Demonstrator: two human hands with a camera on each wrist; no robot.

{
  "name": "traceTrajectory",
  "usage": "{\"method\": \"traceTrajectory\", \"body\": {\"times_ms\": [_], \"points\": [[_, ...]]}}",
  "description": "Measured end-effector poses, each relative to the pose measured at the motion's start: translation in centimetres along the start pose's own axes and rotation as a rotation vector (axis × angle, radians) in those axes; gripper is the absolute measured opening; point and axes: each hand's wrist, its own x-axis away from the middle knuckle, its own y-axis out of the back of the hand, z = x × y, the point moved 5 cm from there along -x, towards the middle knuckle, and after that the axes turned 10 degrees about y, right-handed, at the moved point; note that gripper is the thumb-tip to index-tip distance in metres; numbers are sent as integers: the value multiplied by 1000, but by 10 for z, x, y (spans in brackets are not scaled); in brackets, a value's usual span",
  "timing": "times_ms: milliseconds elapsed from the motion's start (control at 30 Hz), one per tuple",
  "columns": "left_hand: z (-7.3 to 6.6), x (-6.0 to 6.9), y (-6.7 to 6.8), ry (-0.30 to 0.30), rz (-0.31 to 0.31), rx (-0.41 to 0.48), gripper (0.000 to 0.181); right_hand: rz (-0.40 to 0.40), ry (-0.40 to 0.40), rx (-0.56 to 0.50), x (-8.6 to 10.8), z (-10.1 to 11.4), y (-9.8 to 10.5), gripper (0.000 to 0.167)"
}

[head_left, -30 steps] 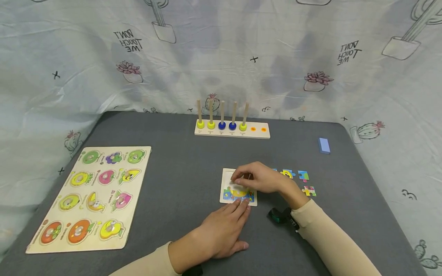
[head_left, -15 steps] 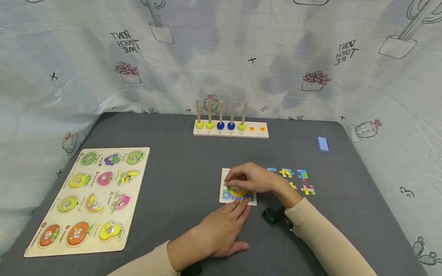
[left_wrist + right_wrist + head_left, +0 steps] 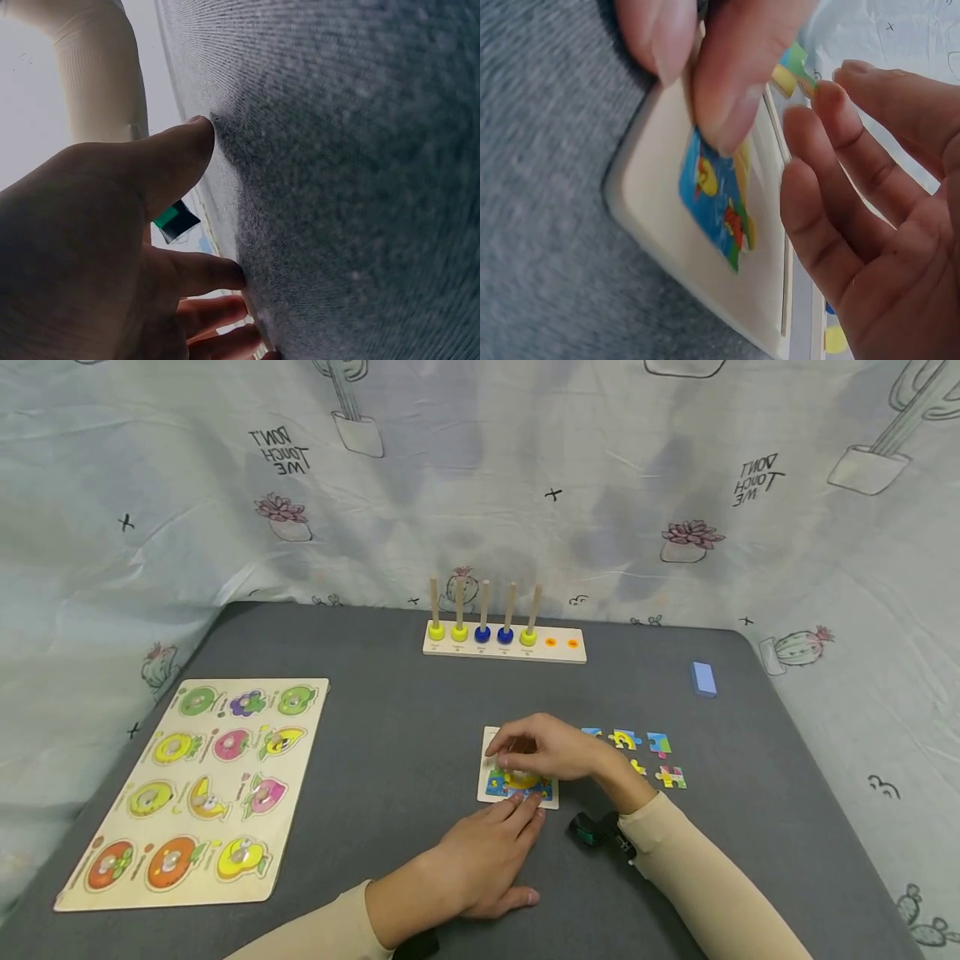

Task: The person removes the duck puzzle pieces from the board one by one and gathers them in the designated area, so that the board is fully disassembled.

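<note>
My left hand [image 3: 483,864] lies flat with straight fingers, its fingertips resting on the front edge of a small jigsaw board [image 3: 491,737]. Several joined blue, yellow and green jigsaw pieces [image 3: 499,785] fill the near part of that board. Over the board's left half, my right hand [image 3: 553,747] pinches a green and yellow jigsaw piece [image 3: 789,69] at its fingertips, as the right wrist view shows. In that view two left fingertips [image 3: 727,124] press on the joined pieces. From the head view the pinched piece is mostly hidden behind the right fingers.
Loose jigsaw pieces [image 3: 658,743] lie right of the board, some partly behind the right wrist. A wooden fruit knob puzzle [image 3: 232,810] lies at the left. At the back stand a peg board [image 3: 504,647] with rings and, farther right, a blue block [image 3: 703,680].
My right hand has shifted slightly left over the board, uncovering more of the loose pieces by its wrist. The left hand has stayed in place on the front edge.
</note>
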Motion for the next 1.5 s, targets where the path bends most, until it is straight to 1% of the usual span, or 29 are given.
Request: {"method": "traceTrajectory", "body": {"times_ms": [167,367,600,800,1000,1233,1500], "points": [[-1,1,0,8,-3,-1,90,19,27,-47,-2,1,-4,21],[-1,1,-2,7,-7,-12,91,25,29,-29,-2,-1,-6,21],[-2,1,-1,-1,-24,-57,91,30,23,-2,-1,-1,-7,18],[-3,1,-1,-5,-19,-65,90,23,32,-7,0,0,-8,18],[-3,1,-3,-9,-24,-62,91,-24,42,14,3,-2,-6,17],[-4,1,-2,-4,-23,-62,91,-94,58,22,12,5,6,18],[-4,0,-2,0,-3,-42,92,-125,59,29,23,11,15,18]]}}
